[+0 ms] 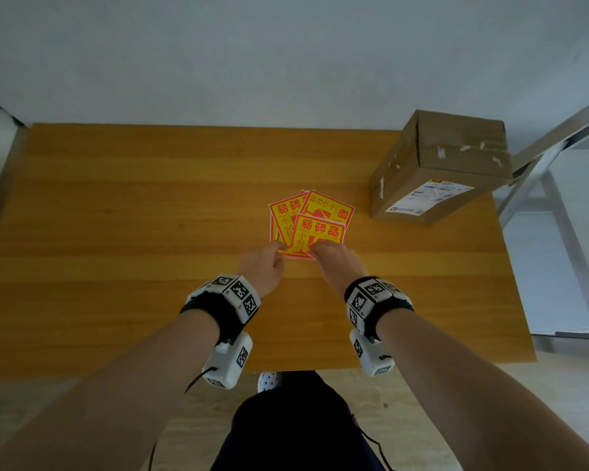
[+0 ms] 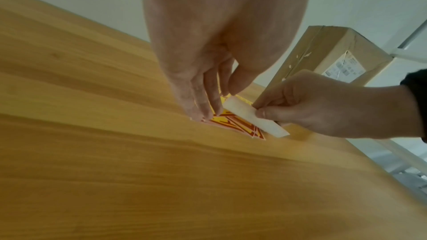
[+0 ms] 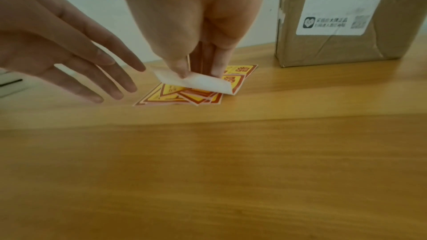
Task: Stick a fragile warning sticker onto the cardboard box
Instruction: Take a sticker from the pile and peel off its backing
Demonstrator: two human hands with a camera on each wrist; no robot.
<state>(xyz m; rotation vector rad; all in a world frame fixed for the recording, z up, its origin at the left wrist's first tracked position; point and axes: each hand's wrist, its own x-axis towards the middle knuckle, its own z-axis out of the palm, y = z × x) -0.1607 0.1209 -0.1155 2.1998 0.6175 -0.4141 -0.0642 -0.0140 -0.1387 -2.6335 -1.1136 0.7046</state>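
Note:
A fanned pile of yellow-and-red fragile stickers (image 1: 288, 212) lies mid-table. My right hand (image 1: 325, 251) pinches the near edge of the top sticker (image 1: 320, 232) between thumb and fingers, curling it up so its white underside (image 3: 196, 80) shows. Beside it, my left hand (image 1: 269, 256) has straight fingers (image 3: 108, 83) reaching down to the pile's left near corner. In the left wrist view its fingertips (image 2: 203, 110) rest on the pile's edge. The taped cardboard box (image 1: 456, 154) stands upright at the back right, apart from both hands, with a white shipping label (image 3: 335, 6) on its near face.
The wooden table (image 1: 116, 215) stands against a pale wall. A metal frame (image 1: 558, 185) stands off the table's right edge, just behind the box. My legs and a white shoe (image 1: 269, 380) show below the table's front edge.

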